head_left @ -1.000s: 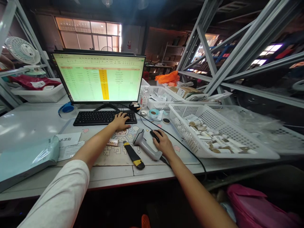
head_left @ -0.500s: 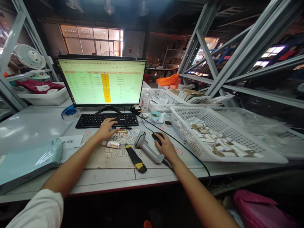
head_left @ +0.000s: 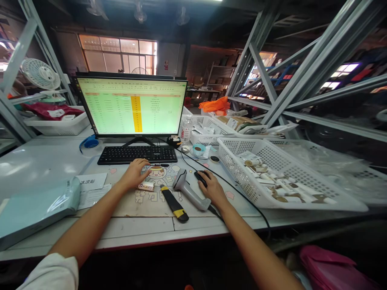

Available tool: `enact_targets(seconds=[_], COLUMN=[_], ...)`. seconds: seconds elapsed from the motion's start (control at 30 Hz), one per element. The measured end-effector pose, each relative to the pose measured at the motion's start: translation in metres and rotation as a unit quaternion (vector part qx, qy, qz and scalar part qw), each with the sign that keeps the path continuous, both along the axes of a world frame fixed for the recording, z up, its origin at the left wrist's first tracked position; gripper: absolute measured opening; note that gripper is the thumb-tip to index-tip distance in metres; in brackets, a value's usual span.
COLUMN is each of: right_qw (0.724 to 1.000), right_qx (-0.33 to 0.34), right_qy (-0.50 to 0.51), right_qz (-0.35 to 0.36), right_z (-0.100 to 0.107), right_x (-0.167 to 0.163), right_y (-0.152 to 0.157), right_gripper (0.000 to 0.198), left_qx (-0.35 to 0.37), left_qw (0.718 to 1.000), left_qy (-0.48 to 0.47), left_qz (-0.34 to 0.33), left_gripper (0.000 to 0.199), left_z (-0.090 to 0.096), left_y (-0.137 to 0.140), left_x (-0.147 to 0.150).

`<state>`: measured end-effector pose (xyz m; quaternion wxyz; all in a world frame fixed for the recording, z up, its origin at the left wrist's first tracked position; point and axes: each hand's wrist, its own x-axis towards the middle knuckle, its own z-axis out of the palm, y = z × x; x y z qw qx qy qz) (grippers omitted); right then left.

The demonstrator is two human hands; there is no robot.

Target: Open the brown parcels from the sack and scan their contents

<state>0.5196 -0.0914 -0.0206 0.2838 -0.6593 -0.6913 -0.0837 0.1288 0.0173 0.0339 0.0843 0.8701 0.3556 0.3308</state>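
My left hand (head_left: pixel 134 173) rests on the desk mat just in front of the black keyboard (head_left: pixel 137 155), holding nothing, its thumb apart from the fingers. A small white tube lettered "beauty" (head_left: pixel 146 186) lies right below that hand, partly covered by it. With my right hand (head_left: pixel 211 188) I grip a black computer mouse (head_left: pixel 202 177). Between my hands lie a grey barcode scanner (head_left: pixel 190 191) and a black and yellow utility knife (head_left: pixel 174 204). A black pen (head_left: pixel 160 164) lies by the keyboard's front edge. The monitor (head_left: pixel 133 106) shows a spreadsheet with an orange column.
On the right a white basket (head_left: pixel 238 173) holds many small white tubes with gold-brown ends. A pale green package (head_left: pixel 39 209) and papers (head_left: pixel 92 180) are at left. A bottle (head_left: pixel 186 128) and tape roll (head_left: pixel 198 150) stand behind the mouse. Cables cross the right side.
My left hand has drawn back from the keyboard toward me onto the mat, close over the tube. My right hand stays on the mouse.
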Motion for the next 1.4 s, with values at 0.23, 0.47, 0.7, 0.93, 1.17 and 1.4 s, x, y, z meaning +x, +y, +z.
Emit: enact_targets(seconds=[0.23,0.47,0.7,0.93,1.17,1.4], right_qw=[1.000,1.000,1.000,1.000,1.000,0.999], right_qx=[0.002,0.000,0.003,0.016,0.011,0.018], right_qy=[0.003,0.003,-0.006,-0.005,-0.011,0.004], right_qz=[0.004,0.005,0.008,0.006,0.020,0.050], right_z=[0.001,0.000,-0.001,-0.003,-0.003,-0.008], right_x=[-0.001,0.001,0.002,0.003,0.008,0.015], right_y=[0.000,0.001,0.001,0.002,0.003,0.010], right_gripper=[0.047,0.048,0.048,0.047,0.051,0.054], left_qx=[-0.012,-0.013,-0.018,-0.019,0.011,-0.028], left_qw=[1.000,1.000,1.000,1.000,0.992,0.834], left_qy=[-0.010,-0.015,-0.005,-0.004,-0.053,-0.012], left_qz=[-0.010,-0.010,-0.003,-0.002,0.110,0.551], left_gripper=[0.033,0.034,0.035,0.035,0.035,0.055], left_z=[-0.006,-0.008,-0.010,-0.013,0.032,0.080], left_y=[0.002,0.003,0.004,0.004,-0.005,-0.076], left_x=[-0.001,-0.001,-0.001,-0.001,-0.016,-0.198])
